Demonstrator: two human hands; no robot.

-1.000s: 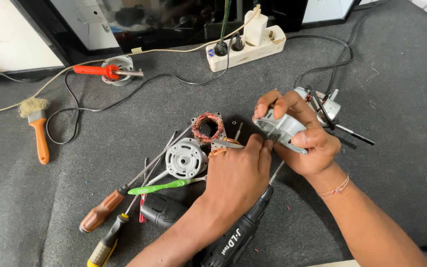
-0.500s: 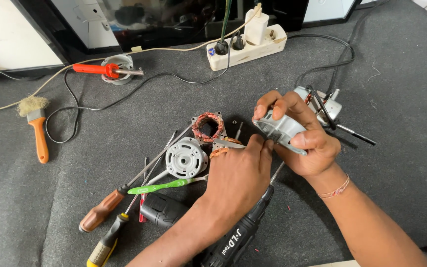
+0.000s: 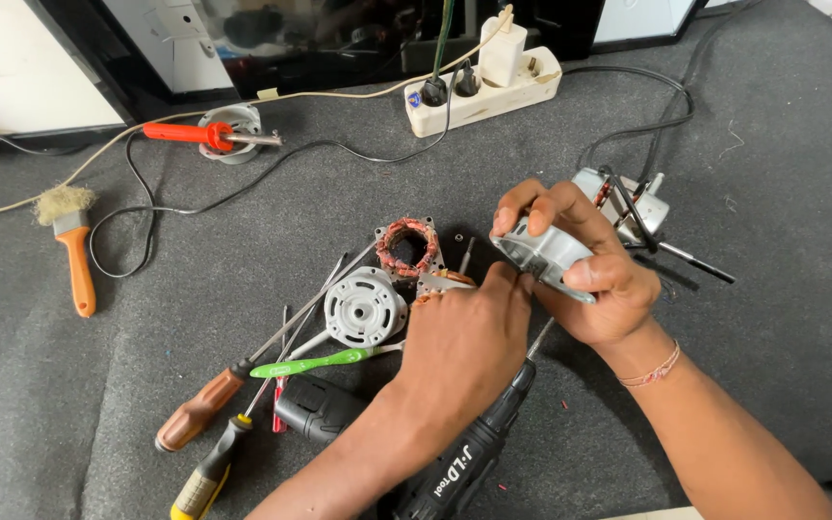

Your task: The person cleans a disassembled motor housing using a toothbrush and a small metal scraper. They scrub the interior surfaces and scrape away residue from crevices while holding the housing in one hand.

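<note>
Two hands work over a dark grey worktop [image 3: 772, 318]. Among the things on it are one white power strip [image 3: 483, 87] with three plugs in it, one orange-handled soldering iron [image 3: 204, 135], one orange-handled brush [image 3: 71, 246], two screwdrivers (a brown-handled one [image 3: 206, 409] and a black-and-yellow one [image 3: 209, 472]), one green-handled tool [image 3: 315, 363], one black cordless drill [image 3: 464, 462], one copper-wound stator [image 3: 406, 246], one white round motor cover [image 3: 365, 306] and one further motor assembly [image 3: 628, 207] with a shaft sticking out.

The right hand [image 3: 589, 270] is closed around a grey metal motor housing [image 3: 543, 255], fingers curled over its top edge and thumb pressed on its near edge. The housing is a pale, dull-silver casting, rounded, with a flat rim facing the other hand. It is held just above the worktop, right of the stator and just in front of the motor assembly. Its long axis runs roughly from upper left to lower right, tilted.

The left hand [image 3: 464, 337] is loosely curled, fingertips touching the housing's left side; whether it pinches anything small cannot be told. It lies over the drill.
</note>
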